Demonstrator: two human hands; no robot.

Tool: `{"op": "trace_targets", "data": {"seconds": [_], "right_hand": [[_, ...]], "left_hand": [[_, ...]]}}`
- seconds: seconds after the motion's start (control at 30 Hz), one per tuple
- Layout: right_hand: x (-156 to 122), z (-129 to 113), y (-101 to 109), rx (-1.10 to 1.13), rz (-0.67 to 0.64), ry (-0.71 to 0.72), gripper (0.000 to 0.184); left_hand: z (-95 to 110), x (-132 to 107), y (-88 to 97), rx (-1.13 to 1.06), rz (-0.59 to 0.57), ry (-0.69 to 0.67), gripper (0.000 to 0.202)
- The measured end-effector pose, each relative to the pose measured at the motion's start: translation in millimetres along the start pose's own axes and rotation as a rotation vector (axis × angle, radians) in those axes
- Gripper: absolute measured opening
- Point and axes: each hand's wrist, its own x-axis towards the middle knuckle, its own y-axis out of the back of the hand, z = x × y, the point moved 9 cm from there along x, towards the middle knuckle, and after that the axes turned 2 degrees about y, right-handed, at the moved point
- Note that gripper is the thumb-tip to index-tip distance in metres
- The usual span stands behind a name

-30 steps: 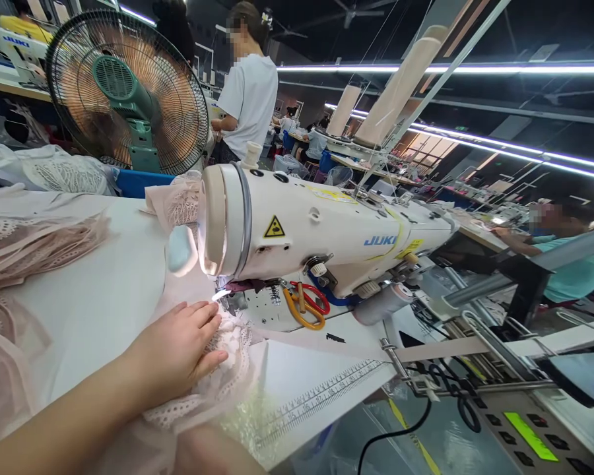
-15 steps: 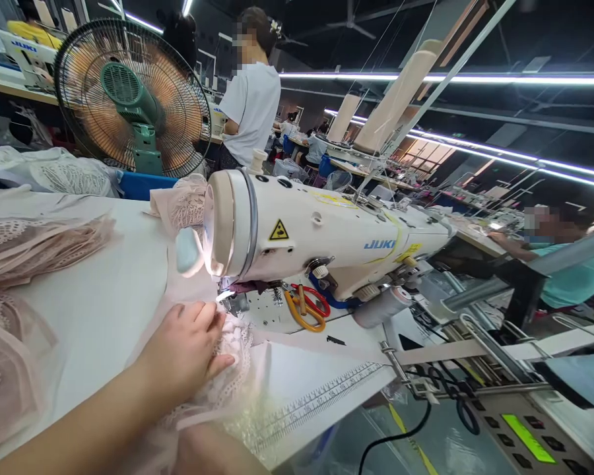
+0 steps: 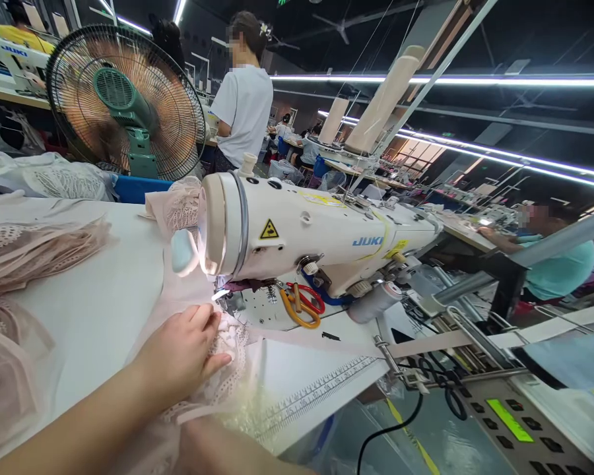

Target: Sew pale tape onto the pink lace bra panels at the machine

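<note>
My left hand (image 3: 183, 359) lies at the needle area of a white sewing machine (image 3: 292, 227). Its fingers are curled and press together on pale pink lace fabric (image 3: 230, 353), with the thumb along the near side. A lit presser foot (image 3: 221, 295) is just beyond the fingertips. Low in the view, my right hand (image 3: 218, 445) is blurred at the near edge of the same fabric, its fingers hidden by the cloth. Orange-and-red-handled scissors (image 3: 301, 307) rest on the machine bed, right of the needle.
Layered lace pieces (image 3: 39, 254) lie on the left of the white table (image 3: 113, 290). A printed ruler (image 3: 317, 396) runs along the right edge. A thread cone (image 3: 376, 301), a control box (image 3: 515, 422) and a green fan (image 3: 123, 99) stand around; co-workers are beyond.
The view has shifted a little, so the machine appears slightly further left. My right hand has moved slightly up and right, with more of its wrist showing. My left hand stays on the lace.
</note>
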Motion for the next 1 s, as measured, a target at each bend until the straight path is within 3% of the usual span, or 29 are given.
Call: {"op": "trace_targets", "data": {"seconds": [0.07,0.13,0.2,0.3,0.47,0.53,1.0], "right_hand": [[-15,-20,18,-0.227,0.014,0.004,0.028],[-26,-47,47,-0.903,0.136,0.058,0.021],[-31,-73,71,-1.453,0.297,0.147,0.037],[-21,-80,91,-1.850,0.355,0.239,0.056],[-13,-80,82,-1.888,0.348,0.605,0.022],[-18,-79,75,-1.834,0.322,0.699,0.019],[-15,-65,69,-1.774,0.245,0.734,0.018]], "left_hand": [[-2,-2,-1.4,0.008,0.013,0.012,0.063],[-4,-4,-2.5,0.015,0.024,0.028,0.064],[-4,-4,-3.2,0.009,0.030,0.033,0.064],[-4,-3,-3.1,-0.020,0.036,0.026,0.062],[-8,-2,-1.1,-0.073,0.044,0.021,0.063],[-9,-1,-0.7,-0.090,0.042,0.015,0.064],[-23,3,2.5,-0.186,0.052,-0.065,0.063]]}}
